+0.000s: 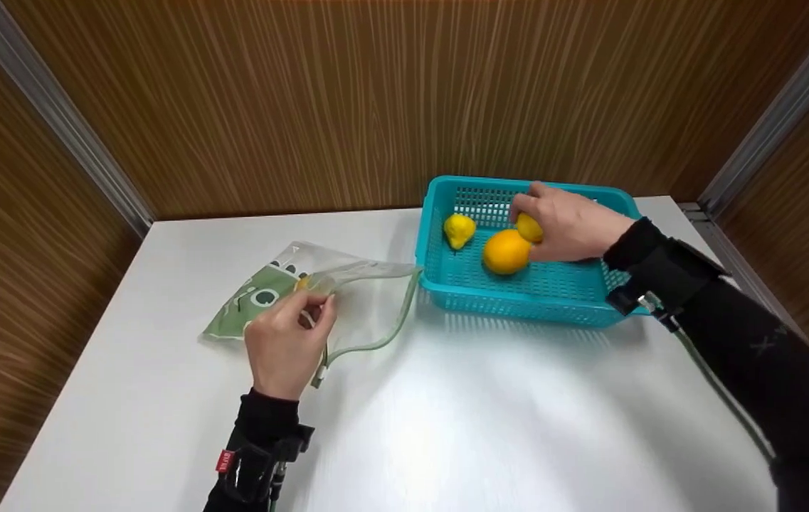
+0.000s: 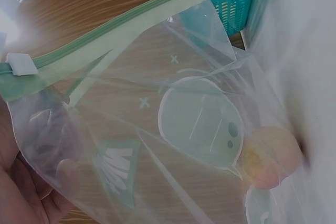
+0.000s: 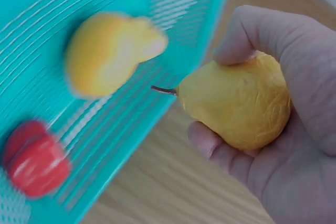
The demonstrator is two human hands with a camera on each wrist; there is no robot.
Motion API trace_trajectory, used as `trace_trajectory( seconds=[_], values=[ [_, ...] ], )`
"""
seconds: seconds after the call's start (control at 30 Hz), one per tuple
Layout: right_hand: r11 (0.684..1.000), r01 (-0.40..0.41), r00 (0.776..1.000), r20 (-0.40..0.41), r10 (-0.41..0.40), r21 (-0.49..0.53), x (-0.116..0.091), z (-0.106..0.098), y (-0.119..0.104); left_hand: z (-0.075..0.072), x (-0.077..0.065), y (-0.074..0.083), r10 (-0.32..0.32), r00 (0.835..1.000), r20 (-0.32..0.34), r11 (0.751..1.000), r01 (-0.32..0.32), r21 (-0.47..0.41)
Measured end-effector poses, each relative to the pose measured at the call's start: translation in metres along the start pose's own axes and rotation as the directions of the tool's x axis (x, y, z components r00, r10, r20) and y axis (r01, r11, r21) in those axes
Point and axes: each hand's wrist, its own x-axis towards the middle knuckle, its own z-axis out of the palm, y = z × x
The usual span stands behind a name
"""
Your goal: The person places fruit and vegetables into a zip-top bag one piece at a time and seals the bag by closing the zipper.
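Observation:
My right hand [image 1: 564, 220] grips a yellow pear [image 3: 236, 100] above the basket, its thin dark stem pointing away from the palm. Beneath it, an orange [image 1: 506, 252] and a small yellow pear-shaped fruit [image 1: 459, 231] lie in the turquoise basket [image 1: 518, 308]. A red fruit [image 3: 37, 158] in the basket shows in the right wrist view. With thumb and fingers my left hand [image 1: 287, 348] pinches the edge of a clear zip bag [image 2: 121, 108] with a green cartoon print, its mouth toward the basket. One yellowish round fruit [image 2: 272, 157] sits inside the bag.
The bag's white zip slider [image 2: 22, 64] is at one end of the green zip strip. Bag and basket stand on a white table [image 1: 447, 412], the bag's mouth close to the basket's left wall. Wood-grain panels [image 1: 404, 107] enclose the back and sides.

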Motion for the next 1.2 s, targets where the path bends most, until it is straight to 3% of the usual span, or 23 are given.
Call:
trace_trajectory(
  seconds=[0.27,0.53,0.7,0.87,1.0,1.2],
  values=[
    [0.969,0.107,0.978,-0.197,-0.063,0.224,-0.012,0.018,-0.064,-0.004,0.001,-0.002,-0.008,1.0,0.002,1.0,0.008,-0.001],
    [0.948,0.206,0.945,-0.299,-0.129,0.242,-0.011,0.043,-0.116,-0.007,-0.001,-0.005,-0.025,1.0,0.01,1.0,0.024,0.017],
    [0.914,0.297,0.903,-0.392,-0.174,0.277,-0.006,0.052,-0.142,-0.008,-0.003,-0.005,-0.025,1.0,-0.003,1.0,0.025,0.014],
    [0.879,0.355,0.871,-0.454,-0.187,0.319,-0.001,0.063,-0.16,-0.009,-0.003,-0.005,-0.029,1.0,-0.006,1.0,0.029,0.009],
    [0.864,0.363,0.873,-0.45,-0.185,0.349,-0.001,0.074,-0.164,-0.009,-0.004,-0.005,-0.035,0.999,0.001,0.999,0.035,0.012],
    [0.87,0.343,0.878,-0.45,-0.163,0.354,0.002,0.082,-0.162,-0.008,-0.003,-0.007,-0.026,1.0,0.004,1.0,0.026,0.008]
  ],
)
